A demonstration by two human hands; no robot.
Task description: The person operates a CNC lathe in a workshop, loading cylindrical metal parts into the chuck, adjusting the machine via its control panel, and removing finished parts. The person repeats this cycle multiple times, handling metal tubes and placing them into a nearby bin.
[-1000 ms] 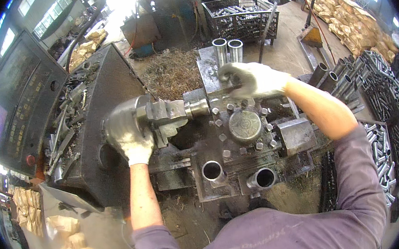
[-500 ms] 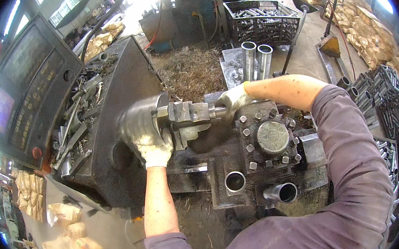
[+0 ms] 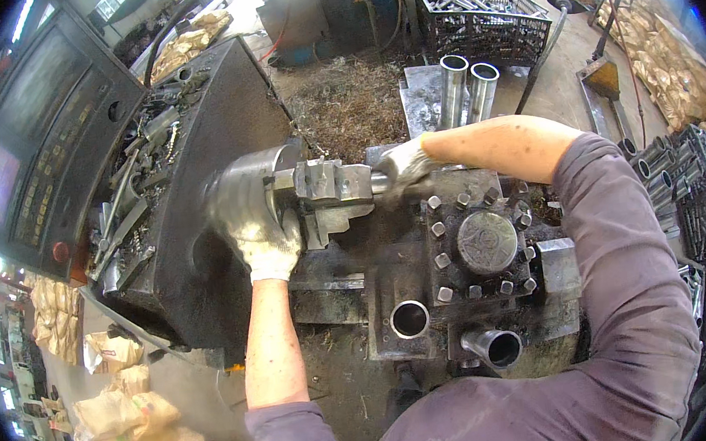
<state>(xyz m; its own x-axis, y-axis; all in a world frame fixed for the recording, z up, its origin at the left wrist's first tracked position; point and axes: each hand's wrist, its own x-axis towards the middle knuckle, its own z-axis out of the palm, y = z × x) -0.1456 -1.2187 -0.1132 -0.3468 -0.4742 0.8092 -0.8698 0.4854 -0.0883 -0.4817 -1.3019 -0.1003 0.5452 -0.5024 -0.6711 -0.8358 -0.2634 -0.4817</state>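
My left hand (image 3: 268, 248), in a white work glove, is on the near side of a round metal lathe chuck (image 3: 256, 179). Its thumb stands apart by the front face, and the fingers curve over the rim, partly blurred. The chuck's stepped jaws (image 3: 333, 181) point right and close around the end of a metal tube (image 3: 380, 182). My right hand (image 3: 406, 166), gloved too, reaches over from the far side and is closed around that tube; some of its fingers are hidden. Just right of it sits the square tool post (image 3: 486, 241) with several bolts.
Two upright steel tubes (image 3: 469, 92) stand on a plate behind the tool post. Two round holders (image 3: 410, 319) open toward me. A control panel (image 3: 36, 150) rises at left, beside a tray of tools and scraps (image 3: 134, 196). Crates of tubes (image 3: 483, 26) and wrapped sacks (image 3: 137, 415) surround the machine.
The view has shifted slightly, so the background sits a little higher and the right side farther right. Both hands keep their places on the chuck and tube.
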